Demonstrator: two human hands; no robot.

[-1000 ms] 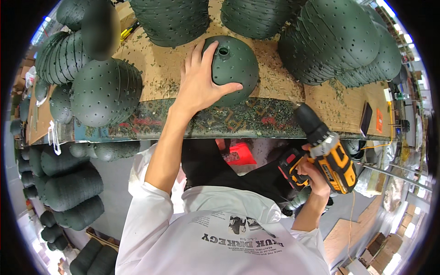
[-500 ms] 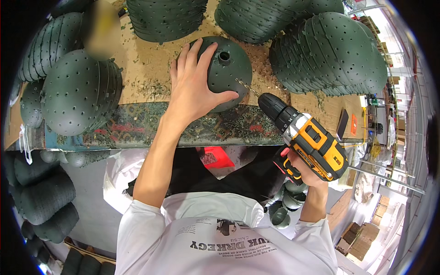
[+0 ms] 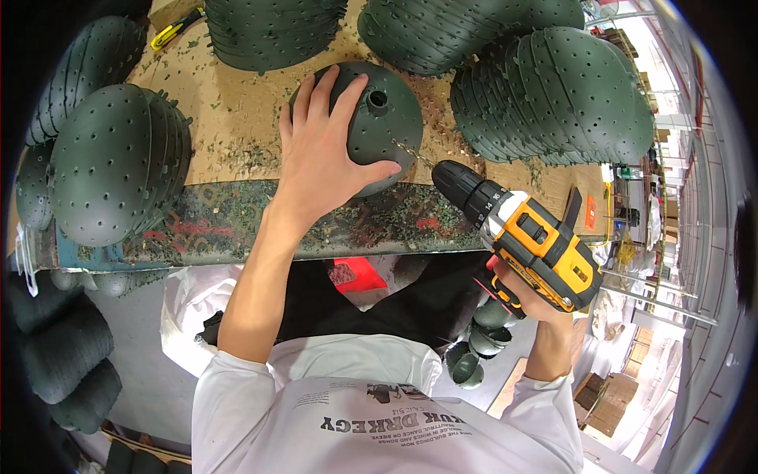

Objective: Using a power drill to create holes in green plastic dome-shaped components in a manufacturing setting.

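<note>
A dark green plastic dome with small holes and one larger collared hole lies on the cardboard-covered bench. Spread over its left side, my left hand presses it down, thumb pointing right. My right hand is wrapped round the handle of a yellow and black cordless drill. The drill points up and left. Its thin twisted bit reaches the dome's right side, just above my thumb; whether the tip is inside a hole I cannot tell.
Nested stacks of drilled green domes stand at the left, the back and the right. Green shavings litter the bench edge. A yellow utility knife lies at the back left. More domes are stacked below at the left.
The whole view has shifted slightly, moving the bench and domes left in the picture. The bit stays at about the same place on the dome. A blurred shape at the upper left is gone.
</note>
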